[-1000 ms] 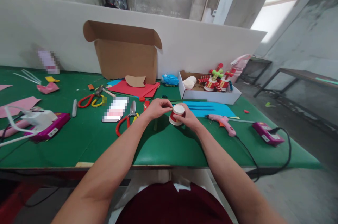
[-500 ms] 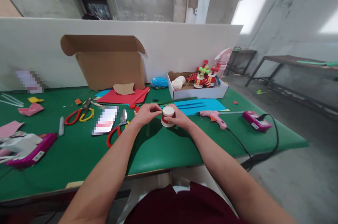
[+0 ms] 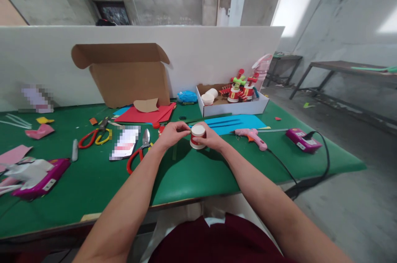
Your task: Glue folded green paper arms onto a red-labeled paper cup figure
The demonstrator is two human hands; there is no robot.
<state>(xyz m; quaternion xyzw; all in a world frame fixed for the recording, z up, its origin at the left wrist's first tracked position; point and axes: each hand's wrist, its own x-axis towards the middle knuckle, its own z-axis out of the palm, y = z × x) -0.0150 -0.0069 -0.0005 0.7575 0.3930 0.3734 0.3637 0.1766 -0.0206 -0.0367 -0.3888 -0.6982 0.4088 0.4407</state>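
An upside-down paper cup (image 3: 197,131), white with a red band round its side, stands on the green table in front of me. My right hand (image 3: 210,137) is wrapped round its right side and holds it. On the left, my left hand (image 3: 175,134) is closed in a pinch, fingertips at the cup's left edge. Whatever is in that pinch is too small to make out. Scissors with red handles (image 3: 136,154) lie just left of my left forearm. A pink glue gun (image 3: 251,135) rests to the right of my right hand.
A white box (image 3: 234,110) at the back holds cups and finished-looking cup figures. Blue paper (image 3: 248,122), red paper (image 3: 145,114) and an open cardboard box (image 3: 130,81) lie or stand behind my hands. Pliers (image 3: 94,137) and a phone (image 3: 125,143) are left; purple power strips (image 3: 302,141) sit at the sides.
The camera view has shifted slightly. Both hands keep the same hold, and the cup stays where it was.
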